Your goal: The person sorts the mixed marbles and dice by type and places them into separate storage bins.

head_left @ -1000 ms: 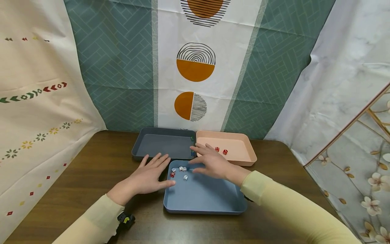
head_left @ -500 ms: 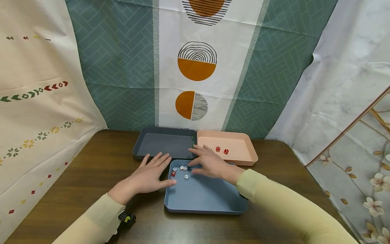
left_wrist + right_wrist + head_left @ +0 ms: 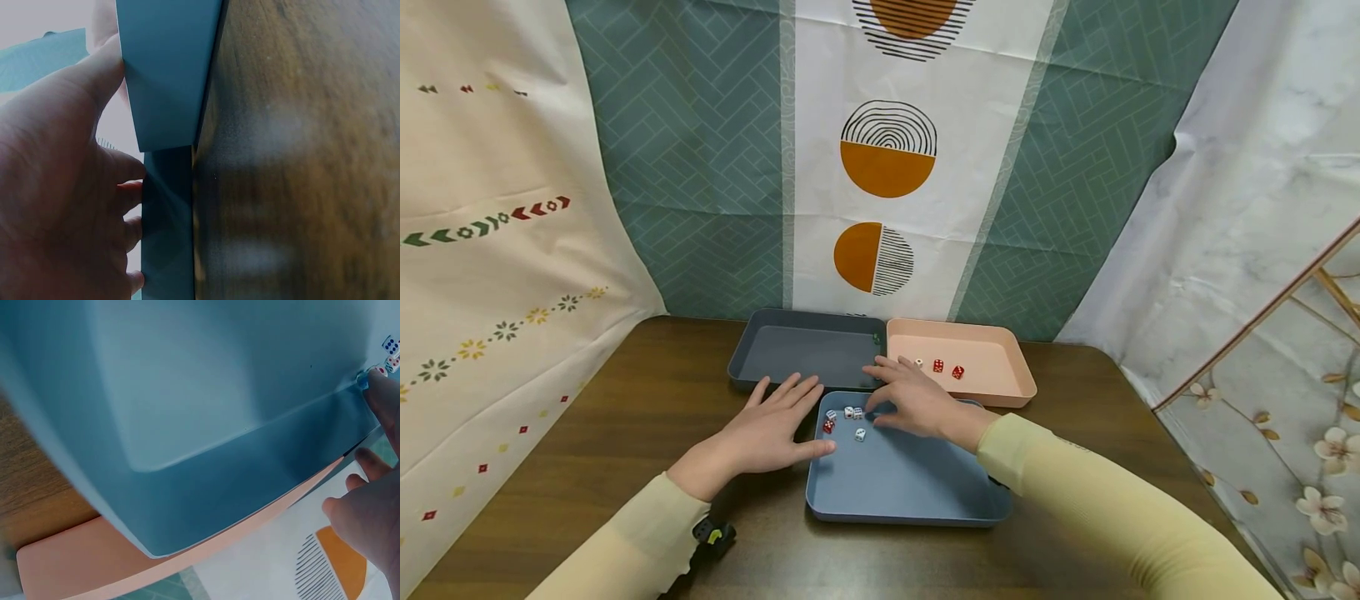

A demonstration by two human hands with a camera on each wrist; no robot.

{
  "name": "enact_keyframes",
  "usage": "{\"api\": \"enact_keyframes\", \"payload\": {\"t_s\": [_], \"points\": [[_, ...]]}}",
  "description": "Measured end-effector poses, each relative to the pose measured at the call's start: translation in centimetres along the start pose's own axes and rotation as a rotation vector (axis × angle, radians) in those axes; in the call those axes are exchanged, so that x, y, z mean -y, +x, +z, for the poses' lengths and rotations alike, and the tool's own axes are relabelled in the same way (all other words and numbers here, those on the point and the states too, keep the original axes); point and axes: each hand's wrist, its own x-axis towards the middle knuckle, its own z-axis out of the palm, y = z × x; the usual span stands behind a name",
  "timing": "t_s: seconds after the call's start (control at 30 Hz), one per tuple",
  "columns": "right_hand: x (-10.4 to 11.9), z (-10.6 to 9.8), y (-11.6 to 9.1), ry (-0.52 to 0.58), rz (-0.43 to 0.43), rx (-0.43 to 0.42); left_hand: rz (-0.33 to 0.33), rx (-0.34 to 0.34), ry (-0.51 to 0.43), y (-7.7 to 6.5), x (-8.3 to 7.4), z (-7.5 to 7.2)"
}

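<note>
In the head view my left hand (image 3: pixel 772 433) lies spread at the left of the blue tray (image 3: pixel 917 483). Its thumb reaches over that tray's left rim. In the left wrist view its other fingertips are by the dark tray's side. My right hand (image 3: pixel 917 400) hovers over the blue tray's back rim, fingers extended. In the right wrist view one fingertip touches a clear blue die (image 3: pixel 362 379) beside the back wall; the thumb is not clearly seen there. In the blue tray's back left lie a red die (image 3: pixel 828 426) and several white dice (image 3: pixel 861 434).
Behind stand a dark grey tray (image 3: pixel 797 350) with green dice (image 3: pixel 876 339) at its right wall, and a pink tray (image 3: pixel 992 358) holding red dice (image 3: pixel 958 372) and a white die (image 3: pixel 918 363). Patterned cloth (image 3: pixel 722 167) hangs at the table's back.
My right hand has shifted slightly left and back toward me, uncovering the white die in the pink tray; its fingers now hide the blue die in the head view. The left hand stays put.
</note>
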Motion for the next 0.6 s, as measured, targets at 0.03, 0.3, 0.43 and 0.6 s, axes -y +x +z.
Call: {"api": "enact_keyframes", "payload": {"t_s": [0.03, 0.3, 0.43, 0.6], "points": [[-0.01, -0.01, 0.01, 0.000, 0.002, -0.003, -0.001, 0.001, 0.003, 0.02, 0.01, 0.02], [-0.03, -0.03, 0.05, 0.000, 0.015, 0.013, 0.003, -0.011, 0.002, -0.12, -0.10, -0.23], [0.04, -0.07, 0.02, 0.005, 0.026, 0.028, 0.001, -0.007, -0.002, -0.20, -0.30, -0.43], [0.00, -0.11, -0.06, 0.007, 0.026, 0.028, -0.002, -0.005, -0.003, -0.19, -0.37, -0.46]]}}
